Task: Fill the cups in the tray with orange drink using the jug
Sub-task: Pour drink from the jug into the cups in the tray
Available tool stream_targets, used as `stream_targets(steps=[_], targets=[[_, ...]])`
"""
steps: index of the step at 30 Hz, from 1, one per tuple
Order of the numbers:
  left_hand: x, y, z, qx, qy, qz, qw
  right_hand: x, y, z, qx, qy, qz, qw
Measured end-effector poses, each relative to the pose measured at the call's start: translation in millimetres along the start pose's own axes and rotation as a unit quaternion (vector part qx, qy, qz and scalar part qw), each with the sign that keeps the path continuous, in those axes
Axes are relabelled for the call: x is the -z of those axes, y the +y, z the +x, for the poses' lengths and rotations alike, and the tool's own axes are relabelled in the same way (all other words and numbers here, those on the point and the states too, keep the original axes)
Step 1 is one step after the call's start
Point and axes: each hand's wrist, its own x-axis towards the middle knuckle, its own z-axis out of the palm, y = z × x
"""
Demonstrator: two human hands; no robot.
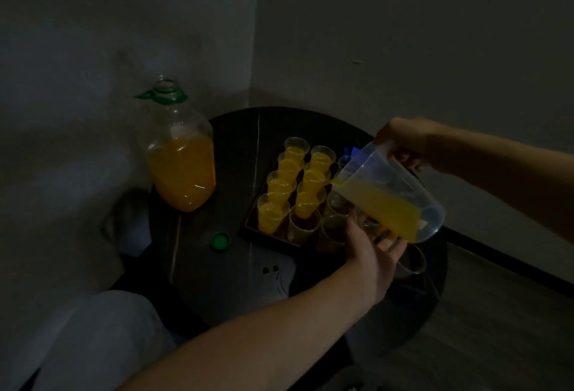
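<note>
A clear plastic jug with orange drink is tilted to the left above the dark tray. My right hand grips its handle at the upper right. Orange drink runs from the spout into a cup in the tray's second row. Under the jug's base lies my left hand, palm up with straight fingers supporting it. Several cups on the tray's left side hold orange drink. Clear empty cups stand at the near and right side, some hidden behind the jug.
A large clear bottle, half full of orange drink and uncapped, stands at the left of the round dark table. Its green cap lies near the tray. Another empty cup sits at the right. Walls close in behind.
</note>
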Motion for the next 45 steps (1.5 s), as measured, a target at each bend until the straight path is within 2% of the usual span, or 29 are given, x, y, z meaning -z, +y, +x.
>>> stream_targets(steps=[14,29,33,45], targets=[[-0.9,1.9,-4.4,-0.01,0.005,0.022,1.0,-2.8,4.4,4.4,0.006,-0.006,0.019,1.0],[-3.6,5.9,-11.1,-0.052,0.031,0.058,0.996,-1.0,12.1,-12.1,0.034,0.024,0.107,0.993],[-0.2,6.0,-15.9,-0.052,0.046,0.061,0.996,0.9,13.5,-21.9,0.039,0.006,0.114,0.993],[12.2,5.0,-36.7,-0.054,0.035,0.071,0.995,-6.4,17.2,-32.6,0.033,0.009,0.126,0.991]])
